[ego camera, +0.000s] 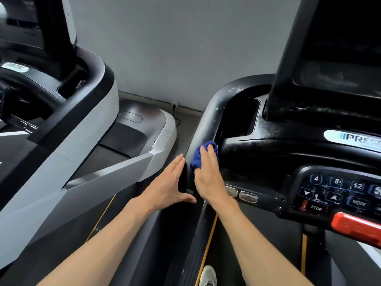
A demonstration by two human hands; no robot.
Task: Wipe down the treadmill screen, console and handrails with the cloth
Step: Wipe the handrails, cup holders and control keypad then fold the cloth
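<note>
My right hand presses a crumpled blue cloth against the black left handrail of the treadmill, where the rail meets the console. My left hand lies flat with fingers together and thumb spread, resting on the outer side of the same rail just below the cloth. The black console carries white specks and smears. Its dark screen rises at the upper right. A keypad with number, MODE and STOP keys sits at the right.
A second treadmill with a grey-white frame stands close on the left. A red safety bar is at the lower right. Two metal grip sensors lie below the console. A grey wall is behind. My shoe stands on the belt.
</note>
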